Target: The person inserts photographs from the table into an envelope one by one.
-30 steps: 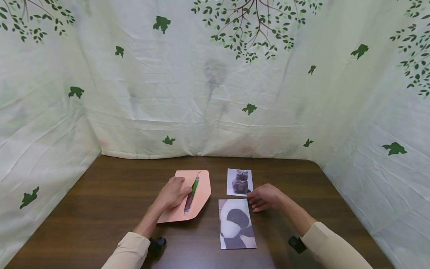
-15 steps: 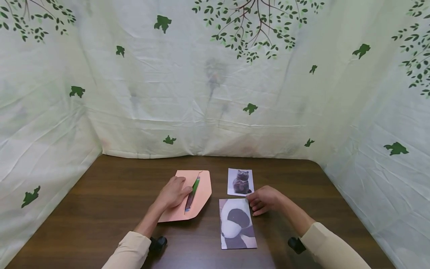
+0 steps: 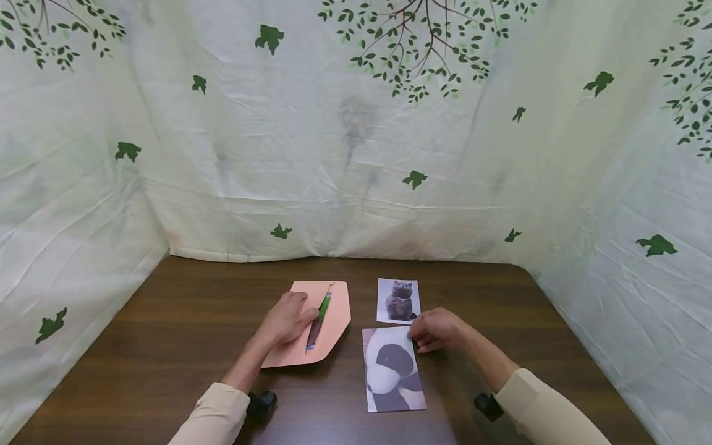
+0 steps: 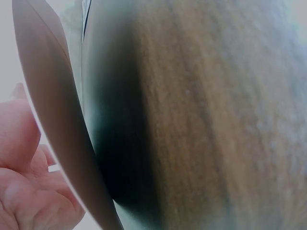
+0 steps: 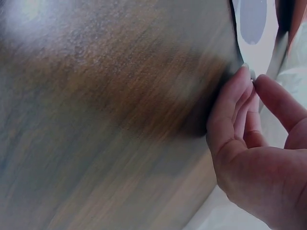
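Just below the middle of the head view, the right hand (image 3: pixel 439 330) has its curled fingertips at the upper right corner of the large black-and-white photo (image 3: pixel 392 369), which lies flat on the dark wooden table (image 3: pixel 183 346). In the right wrist view the fingers (image 5: pixel 230 110) and thumb close on the edge of the print; the pinch looks only begun, since the sheet is not lifted. To do this well, I judge that a fingernail should slip under the corner first, with the thumb then clamping from above, so the glossy sheet neither slides nor creases.

The small cat photo (image 3: pixel 398 300) sits just above that corner, close to the knuckles, so the lift ought to go up and toward the person to avoid nudging it.

Left of centre, the left hand (image 3: pixel 286 320) rests on the peach envelope (image 3: pixel 308 327), fingers loosely bent and pressing the paper down beside its open slit, where a green-edged card (image 3: pixel 319 320) shows. Whether the thumb holds the flap open I cannot tell; keeping that mouth wide would help.
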Demonstrator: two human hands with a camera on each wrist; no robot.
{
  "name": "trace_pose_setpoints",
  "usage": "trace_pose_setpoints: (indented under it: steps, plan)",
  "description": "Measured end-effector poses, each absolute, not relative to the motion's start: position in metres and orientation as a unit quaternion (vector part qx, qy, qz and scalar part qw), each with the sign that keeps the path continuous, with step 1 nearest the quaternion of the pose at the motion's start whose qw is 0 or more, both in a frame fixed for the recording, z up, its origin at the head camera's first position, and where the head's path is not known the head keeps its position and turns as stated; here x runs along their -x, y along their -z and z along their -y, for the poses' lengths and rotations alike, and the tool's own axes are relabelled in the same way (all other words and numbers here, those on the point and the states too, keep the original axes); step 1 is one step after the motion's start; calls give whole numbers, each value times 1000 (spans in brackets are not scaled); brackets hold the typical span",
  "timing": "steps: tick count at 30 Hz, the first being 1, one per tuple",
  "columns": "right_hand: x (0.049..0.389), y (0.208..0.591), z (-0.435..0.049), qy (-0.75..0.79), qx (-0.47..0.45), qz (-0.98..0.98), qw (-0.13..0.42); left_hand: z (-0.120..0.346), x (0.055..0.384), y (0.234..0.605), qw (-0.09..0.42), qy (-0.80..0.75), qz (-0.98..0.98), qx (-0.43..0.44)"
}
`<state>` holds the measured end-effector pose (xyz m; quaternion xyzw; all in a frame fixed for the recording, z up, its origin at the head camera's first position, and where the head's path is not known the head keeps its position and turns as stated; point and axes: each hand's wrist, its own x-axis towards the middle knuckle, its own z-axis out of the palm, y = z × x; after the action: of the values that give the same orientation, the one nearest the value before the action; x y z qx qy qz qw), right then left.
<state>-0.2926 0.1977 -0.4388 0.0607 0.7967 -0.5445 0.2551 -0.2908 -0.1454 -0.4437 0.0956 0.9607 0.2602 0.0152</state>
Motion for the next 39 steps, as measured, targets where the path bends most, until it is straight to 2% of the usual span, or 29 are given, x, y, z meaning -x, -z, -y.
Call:
trace_pose_setpoints:
  steps: [39]
  plan:
    - [302, 416, -191, 556, -60, -796, 230, 147, 291, 444, 13, -274, -957, -92]
